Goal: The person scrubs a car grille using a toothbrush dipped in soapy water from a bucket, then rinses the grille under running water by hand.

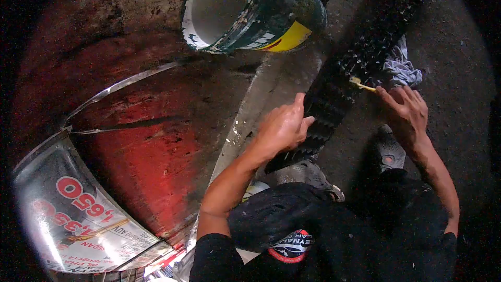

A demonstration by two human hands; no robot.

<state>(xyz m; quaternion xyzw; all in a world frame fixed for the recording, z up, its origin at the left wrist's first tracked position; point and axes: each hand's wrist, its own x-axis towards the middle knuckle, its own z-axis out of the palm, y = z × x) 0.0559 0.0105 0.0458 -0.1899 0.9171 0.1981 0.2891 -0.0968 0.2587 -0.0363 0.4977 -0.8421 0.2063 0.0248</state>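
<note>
A black tire [326,107] with a blocky tread stands upright between my legs, running up and to the right. Small pale flecks lie on its upper tread. My left hand [284,128] holds the tire's left edge, with the thumb over the tread and the index finger stretched along the side; the other fingers are mostly hidden. My right hand [407,109] is closed on a small brush [367,87] with a yellow handle, shaped like a toothbrush. Its pale bristles are at the right side of the tread.
A dark green bucket [287,15] with a yellow label tilts above the tire. A crumpled grey cloth [404,68] lies right of the tire. At lower left is a bent printed price sign [78,214], beside a stained red surface [151,162]. My shoe [390,151] rests on the dark floor.
</note>
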